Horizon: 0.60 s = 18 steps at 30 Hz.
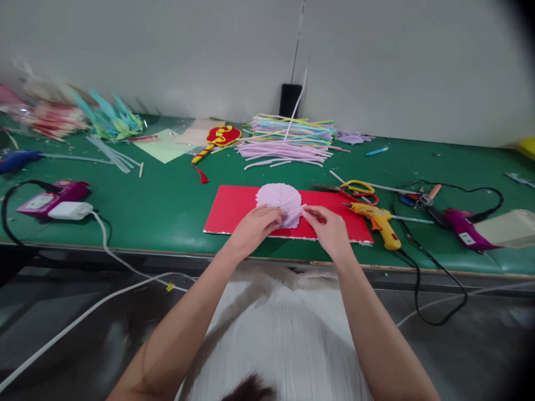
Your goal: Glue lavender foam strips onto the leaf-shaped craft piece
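A round lilac-pink piece made of pipe cleaners laid side by side (278, 195) lies on a red board (234, 206), its strips slanting from a middle line like leaf veins. The bent fingers of my left hand (259, 221) press on its lower left part, thumb close to the fingertips, holding it against the board. At its lower right edge, my right hand (328, 225) pinches a short end of pink pipe cleaner (302, 210) between thumb and forefinger. My fingers partly hide the lower part of the piece.
Scissors (355, 189) and a yellow glue gun (380, 220) lie by the board's right end. Behind are piled pipe cleaners (288, 150), a red-and-yellow fan-shaped ornament (223, 135) and a phone (290, 100). Purple power strips (62, 197) with cables sit at both sides.
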{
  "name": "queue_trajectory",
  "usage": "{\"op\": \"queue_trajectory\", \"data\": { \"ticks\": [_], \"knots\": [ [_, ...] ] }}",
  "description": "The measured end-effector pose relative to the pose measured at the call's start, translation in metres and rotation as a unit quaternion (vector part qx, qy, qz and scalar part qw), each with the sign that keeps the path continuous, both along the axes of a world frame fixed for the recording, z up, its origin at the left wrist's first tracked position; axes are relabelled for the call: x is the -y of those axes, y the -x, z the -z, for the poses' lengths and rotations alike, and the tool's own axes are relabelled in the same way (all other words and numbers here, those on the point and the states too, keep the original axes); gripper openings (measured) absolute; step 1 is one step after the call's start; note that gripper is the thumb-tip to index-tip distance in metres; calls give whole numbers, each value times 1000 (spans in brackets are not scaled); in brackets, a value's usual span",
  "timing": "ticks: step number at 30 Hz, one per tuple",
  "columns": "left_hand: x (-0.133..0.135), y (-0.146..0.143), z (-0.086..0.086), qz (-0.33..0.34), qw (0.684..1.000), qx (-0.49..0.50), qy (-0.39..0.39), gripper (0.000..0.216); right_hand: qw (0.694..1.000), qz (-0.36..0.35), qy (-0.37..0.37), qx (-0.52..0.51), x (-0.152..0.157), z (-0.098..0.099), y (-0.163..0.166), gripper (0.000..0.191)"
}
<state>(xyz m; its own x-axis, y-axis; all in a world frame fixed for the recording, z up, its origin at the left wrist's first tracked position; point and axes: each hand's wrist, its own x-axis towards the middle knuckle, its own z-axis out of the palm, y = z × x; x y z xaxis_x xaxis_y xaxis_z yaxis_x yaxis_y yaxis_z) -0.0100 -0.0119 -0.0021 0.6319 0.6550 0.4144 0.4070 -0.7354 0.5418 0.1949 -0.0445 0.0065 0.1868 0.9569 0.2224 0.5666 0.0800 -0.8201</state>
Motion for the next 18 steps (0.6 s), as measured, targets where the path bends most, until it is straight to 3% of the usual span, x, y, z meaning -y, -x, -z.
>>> {"op": "queue_trajectory", "data": {
  "ticks": [7,13,18],
  "knots": [
    [2,-1,-4,-8,1000,4,13,11,984,-63,-93,137,-2,5,-8,23],
    [2,-2,-4,-3,1000,-4,10,10,970,-121,-120,175,-3,9,-19,25],
    [3,-2,-4,-8,1000,-2,10,8,964,-128,-128,194,-2,16,-20,27]
  ]
}}
